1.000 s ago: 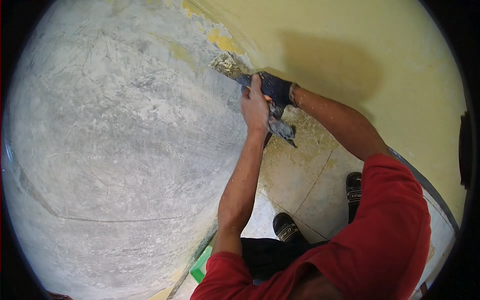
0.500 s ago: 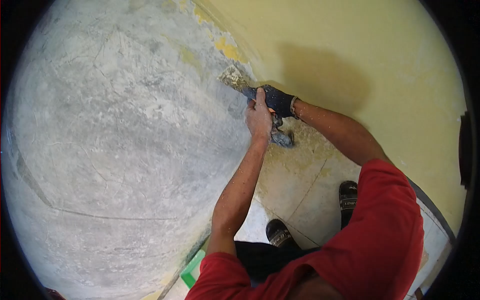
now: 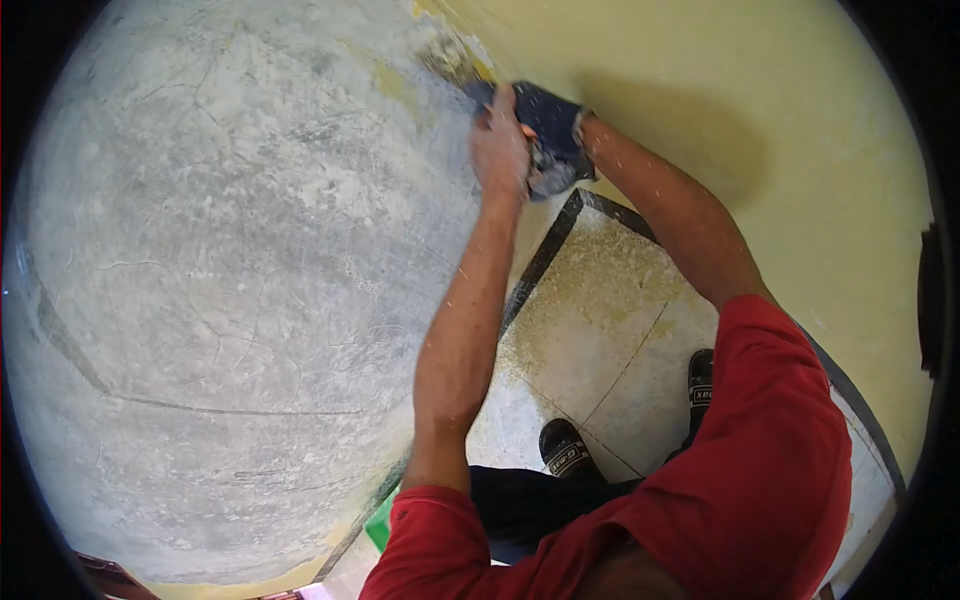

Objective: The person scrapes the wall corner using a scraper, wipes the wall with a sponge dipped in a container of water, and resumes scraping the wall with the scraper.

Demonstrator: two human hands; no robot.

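A scraper with a flat blade (image 3: 447, 57), caked with pale residue, lies against the wall near the corner. My right hand (image 3: 545, 120), in a dark dusty glove, is wrapped round its handle, a bit of orange showing. Bare and dusty, my left hand (image 3: 500, 150) closes on the handle from the other side, thumb stretched along it. Beneath the hands is a blurred, dusty grey bundle that I cannot make out. Yellow paint remnants (image 3: 482, 70) edge the grey stripped wall (image 3: 240, 270) beside the blade.
A painted yellow wall (image 3: 840, 170) meets the grey one at the corner. Yellowish dust and flakes (image 3: 600, 270) cover the tiled floor below, inside a dark border (image 3: 545, 262). My shoes (image 3: 566, 448) stand on the tiles. A green object (image 3: 378, 524) shows beside my left sleeve.
Both hands and the scraper have moved up along the corner, away from my body. More floor and its dark border now show below them. Small flakes are in the air.
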